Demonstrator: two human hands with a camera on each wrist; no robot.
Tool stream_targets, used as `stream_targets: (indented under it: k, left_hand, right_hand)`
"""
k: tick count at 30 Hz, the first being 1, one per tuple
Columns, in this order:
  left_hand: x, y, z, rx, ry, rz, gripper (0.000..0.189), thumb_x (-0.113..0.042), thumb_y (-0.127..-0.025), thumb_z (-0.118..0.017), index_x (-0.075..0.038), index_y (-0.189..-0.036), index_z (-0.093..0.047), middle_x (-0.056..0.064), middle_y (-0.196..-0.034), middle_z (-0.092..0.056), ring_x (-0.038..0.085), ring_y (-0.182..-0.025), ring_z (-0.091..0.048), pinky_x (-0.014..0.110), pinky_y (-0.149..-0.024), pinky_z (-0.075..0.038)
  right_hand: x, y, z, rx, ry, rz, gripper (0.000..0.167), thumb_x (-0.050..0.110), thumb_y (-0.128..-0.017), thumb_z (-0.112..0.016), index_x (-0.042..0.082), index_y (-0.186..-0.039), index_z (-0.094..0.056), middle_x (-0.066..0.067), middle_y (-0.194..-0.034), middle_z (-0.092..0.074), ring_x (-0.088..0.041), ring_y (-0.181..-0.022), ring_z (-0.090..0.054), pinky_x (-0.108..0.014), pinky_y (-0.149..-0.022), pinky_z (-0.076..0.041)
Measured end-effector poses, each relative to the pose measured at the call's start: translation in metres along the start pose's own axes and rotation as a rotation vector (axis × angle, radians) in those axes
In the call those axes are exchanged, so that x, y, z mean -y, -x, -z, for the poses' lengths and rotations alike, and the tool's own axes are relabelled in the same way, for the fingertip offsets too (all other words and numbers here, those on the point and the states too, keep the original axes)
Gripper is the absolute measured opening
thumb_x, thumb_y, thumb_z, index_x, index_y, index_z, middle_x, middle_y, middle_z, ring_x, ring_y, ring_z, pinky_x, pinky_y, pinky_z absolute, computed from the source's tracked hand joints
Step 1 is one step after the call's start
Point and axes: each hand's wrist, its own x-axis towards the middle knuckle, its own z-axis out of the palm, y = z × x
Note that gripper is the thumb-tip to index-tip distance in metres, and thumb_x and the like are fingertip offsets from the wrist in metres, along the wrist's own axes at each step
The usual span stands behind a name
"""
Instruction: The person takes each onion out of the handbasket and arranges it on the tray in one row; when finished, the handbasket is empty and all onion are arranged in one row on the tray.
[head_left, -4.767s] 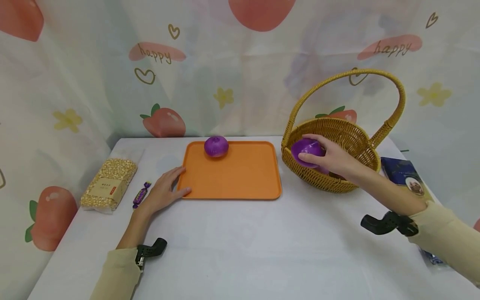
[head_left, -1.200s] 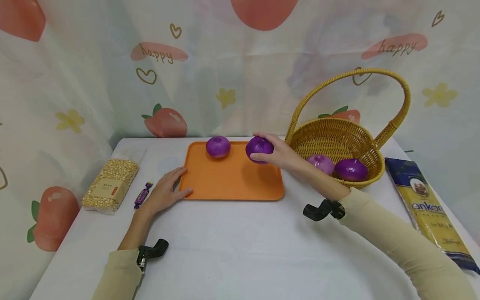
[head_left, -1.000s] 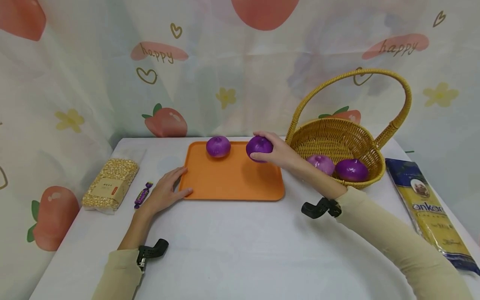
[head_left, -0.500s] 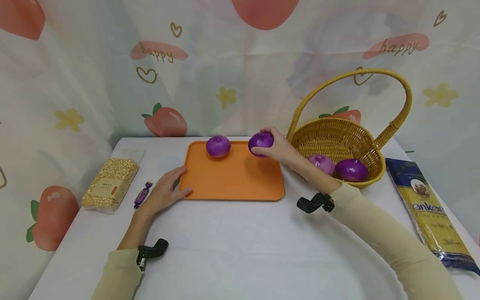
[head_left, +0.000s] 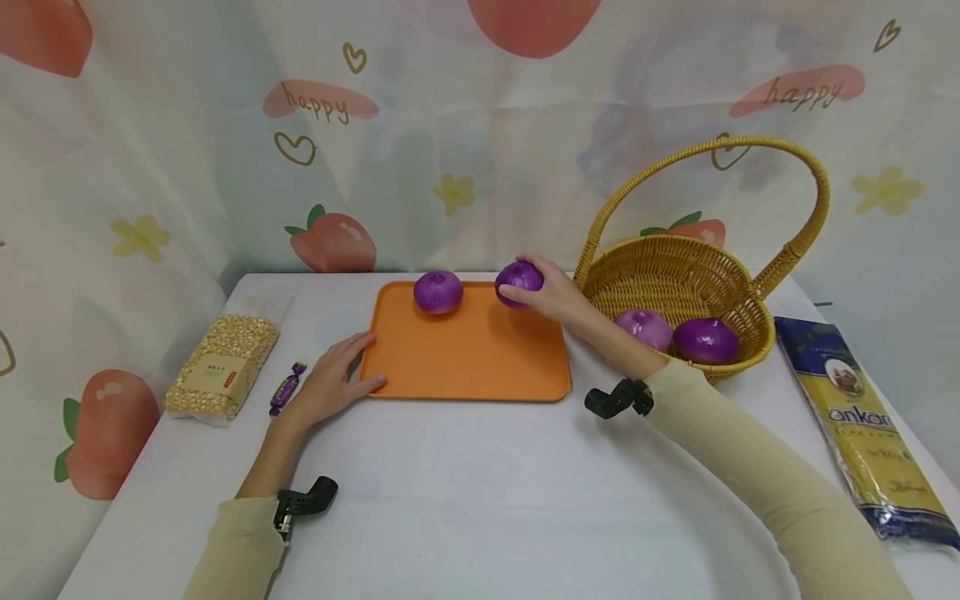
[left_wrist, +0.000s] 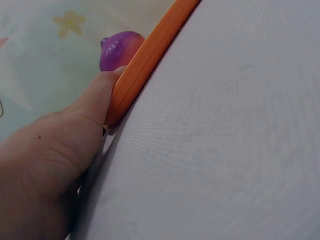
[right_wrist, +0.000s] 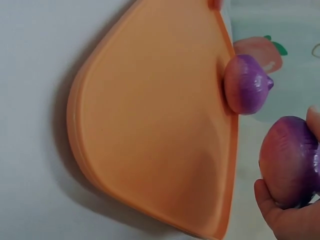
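Note:
My right hand (head_left: 553, 292) grips a purple onion (head_left: 517, 284) with thumb and fingers, above the back right corner of an orange tray (head_left: 465, 358). In the right wrist view the held onion (right_wrist: 287, 160) hangs apart from the tray, its pale side toward the camera. A second purple onion (head_left: 438, 292) sits on the tray at its back edge. My left hand (head_left: 330, 383) rests at the tray's left edge with fingers extended, its thumb against the rim. Two more onions, a paler one (head_left: 645, 328) and a dark one (head_left: 707, 341), lie in a wicker basket (head_left: 667, 275).
The basket's tall arched handle (head_left: 720, 143) rises right of the tray. Left stand a bag of corn kernels (head_left: 221, 367) and a purple wrapped candy (head_left: 286, 388). A blue and yellow packet (head_left: 862, 425) lies at the right edge. A printed curtain (head_left: 480, 150) hangs behind the table.
From inside the basket, my right hand has carried the onion left to above the tray; in the last second it rose slightly toward the back. My left hand stays at the tray's edge.

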Motion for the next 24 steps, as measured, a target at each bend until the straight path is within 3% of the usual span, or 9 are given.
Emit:
stream_targets:
  k: [11, 17, 24]
  left_hand:
    - [-0.003, 0.001, 0.001, 0.013, 0.006, 0.024, 0.077, -0.043, -0.088, -0.069, -0.012, -0.150, -0.035, 0.016, -0.157, -0.032, 0.038, -0.145, -0.027, 0.059, -0.118, -0.023]
    - [-0.003, 0.001, 0.002, 0.025, 0.009, 0.036, 0.078, -0.044, -0.088, -0.068, -0.013, -0.151, -0.035, 0.016, -0.157, -0.032, 0.037, -0.146, -0.026, 0.060, -0.118, -0.023]
    - [-0.002, 0.000, 0.000, 0.008, 0.002, -0.002, 0.077, -0.040, -0.087, -0.070, -0.010, -0.150, -0.036, 0.017, -0.156, -0.034, 0.038, -0.145, -0.029, 0.058, -0.118, -0.023]
  right_hand:
    - [-0.008, -0.011, -0.004, 0.027, 0.003, 0.001, 0.070, 0.030, -0.087, -0.071, 0.007, -0.146, -0.038, -0.023, -0.148, -0.038, -0.039, -0.133, -0.043, -0.052, -0.111, -0.041]
    - [-0.014, -0.018, -0.010, 0.045, 0.062, 0.003, 0.071, 0.029, -0.086, -0.072, 0.003, -0.143, -0.040, -0.024, -0.146, -0.041, -0.039, -0.133, -0.043, -0.052, -0.112, -0.039]
    - [-0.019, -0.025, -0.014, 0.096, 0.151, 0.023, 0.072, 0.028, -0.087, -0.071, 0.001, -0.144, -0.036, -0.026, -0.143, -0.039, -0.041, -0.132, -0.043, -0.053, -0.111, -0.040]
